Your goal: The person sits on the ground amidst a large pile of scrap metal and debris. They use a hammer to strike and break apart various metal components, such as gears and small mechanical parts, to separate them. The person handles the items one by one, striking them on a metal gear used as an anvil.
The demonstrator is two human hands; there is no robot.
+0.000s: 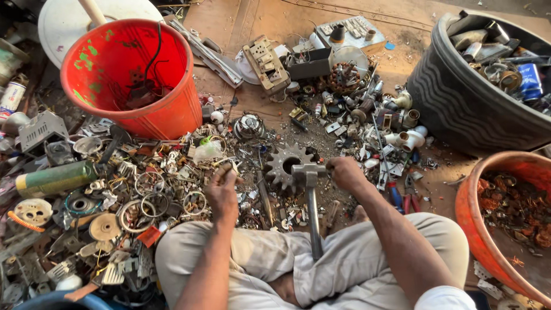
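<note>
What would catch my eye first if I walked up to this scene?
Probably the big red bucket at upper left, above a carpet of scrap metal bits. In the middle, the right hand rests by a hammer and a rusty gear. A black tub of metal parts sits at upper right.

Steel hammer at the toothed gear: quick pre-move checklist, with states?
1. Right hand on the grey steel hammer: it rests at the head end, not on the handle. Not ok for a swing.
2. Left hand holds a small metal part; what it is, cannot tell.
3. Left hand apart from the hammer head: ok.
4. Dark round toothed steel gear lies flat just behind the hammer head; whether it is steady, cannot tell.
5. Loose metal rings and scrap crowd the ground around both hands: not ok.
6. Big red plastic bucket stands upright, apart from both hands: ok.
</note>
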